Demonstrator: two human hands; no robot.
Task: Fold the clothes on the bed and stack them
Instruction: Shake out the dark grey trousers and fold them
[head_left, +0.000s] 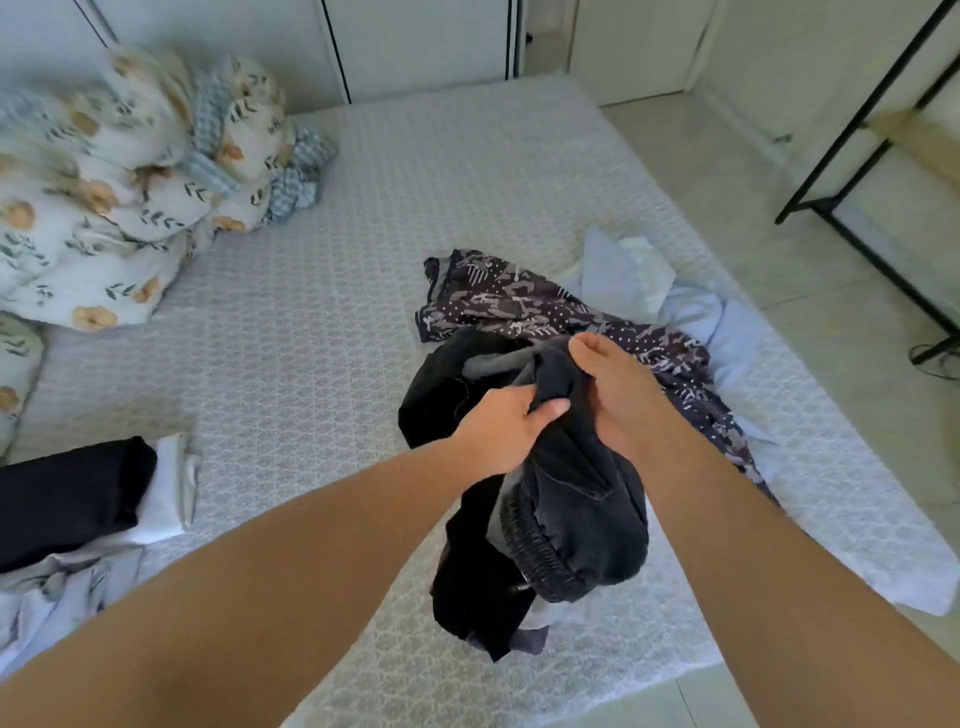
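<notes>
Bed (322, 291) fills most of the view, patterned grey cover, far and left-middle stretch bare, so there is room to lay a garment flat. Floral duvet (104, 197) bunched at the far-left corner, out of the way. Unfolded heap sits toward the right edge: patterned dark garment (524, 301) on top of pale blue clothes (701, 322), which reach close to the right edge and could slip off if dragged. Folded stack (78, 499) at the near-left edge, a black piece on a white one, probably the place finished items go.

Dark trousers (571, 499), elastic waistband visible, held up off the bed just in front of the heap, lower part hanging bunched toward the near edge. Likely being sorted out to find the waistband before spreading.

Left hand (498, 431) grips a fold of the trousers, fingers curled round the cloth, thumb on top. Right hand (618, 389) clamps the same bunch from the other side, fingers wrapped under and mostly hidden. Hands nearly touching.
</notes>
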